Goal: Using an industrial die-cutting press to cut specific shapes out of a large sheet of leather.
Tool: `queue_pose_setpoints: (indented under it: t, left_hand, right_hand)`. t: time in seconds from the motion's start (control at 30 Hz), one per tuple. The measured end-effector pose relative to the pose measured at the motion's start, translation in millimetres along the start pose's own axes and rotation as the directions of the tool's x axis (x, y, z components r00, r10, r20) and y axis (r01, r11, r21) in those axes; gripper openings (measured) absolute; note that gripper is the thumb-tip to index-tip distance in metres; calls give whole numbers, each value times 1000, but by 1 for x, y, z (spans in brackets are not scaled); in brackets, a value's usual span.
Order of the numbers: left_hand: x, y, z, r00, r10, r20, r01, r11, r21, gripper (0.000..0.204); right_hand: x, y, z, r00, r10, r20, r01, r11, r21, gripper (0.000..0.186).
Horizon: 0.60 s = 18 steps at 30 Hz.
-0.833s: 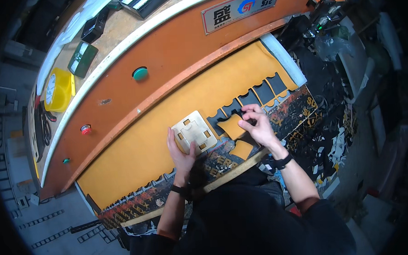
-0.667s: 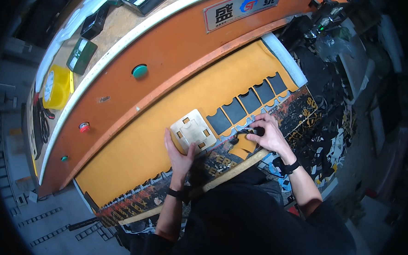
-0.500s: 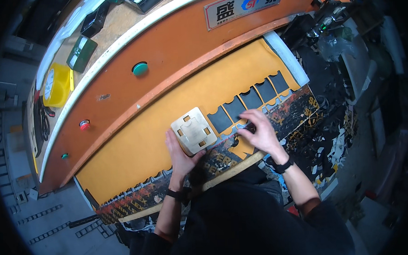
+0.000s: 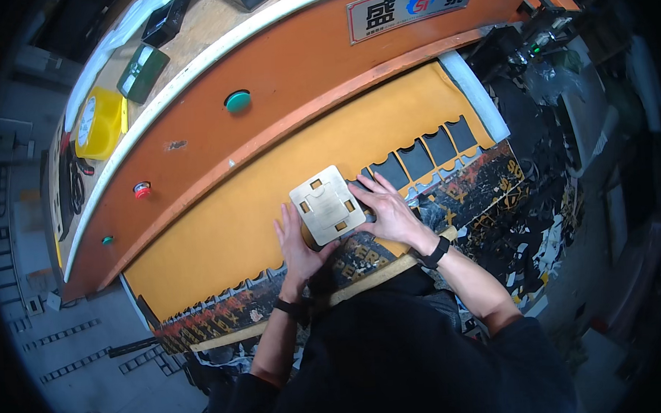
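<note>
A pale, round-cornered cutting die (image 4: 323, 207) with several square openings lies on a yellow-orange leather-like sheet (image 4: 227, 234). My left hand (image 4: 299, 253) holds its left side, fingers along the edge and thumb at the lower edge. On the opposite side, my right hand (image 4: 392, 217) grips the right edge, its thumb by the lower right corner. A row of cut-out openings showing dark underneath (image 4: 415, 161) runs along the sheet to the right of the die. My right hand covers part of the nearest openings.
Beneath the sheet is a worn dark board (image 4: 479, 184) with scuffed yellow marks. An orange machine beam (image 4: 201, 153) with green (image 4: 238, 101) and red (image 4: 142, 190) buttons spans the far side. A yellow tape dispenser (image 4: 100, 125) sits on top. Scraps (image 4: 549, 240) lie at right.
My right hand has moved left from the cut-outs to the die's right edge. My left hand stays at its left side. The whole view has shifted slightly.
</note>
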State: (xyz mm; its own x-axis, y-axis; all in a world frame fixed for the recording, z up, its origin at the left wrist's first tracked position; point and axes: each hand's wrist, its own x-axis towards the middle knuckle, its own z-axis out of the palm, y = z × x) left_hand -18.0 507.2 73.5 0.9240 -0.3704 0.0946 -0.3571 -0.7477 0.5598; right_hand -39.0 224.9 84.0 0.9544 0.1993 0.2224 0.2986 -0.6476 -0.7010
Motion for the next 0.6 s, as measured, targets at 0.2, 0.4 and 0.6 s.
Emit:
queue_pose_setpoints:
  t: [0.2, 0.4, 0.6]
  left_hand:
    - [0, -1, -5, 994, 57, 92, -63, 996, 64, 138]
    - [0, -1, -4, 991, 53, 127, -65, 993, 96, 141]
    - [-1, -7, 1, 994, 58, 93, -70, 989, 131, 137]
  right_hand:
    - [-14, 20, -7, 999, 31, 22, -33, 994, 100, 103]
    - [-21, 30, 2, 999, 47, 8, -48, 993, 107, 106]
    - [-18, 29, 0, 996, 83, 28, -86, 990, 109, 107]
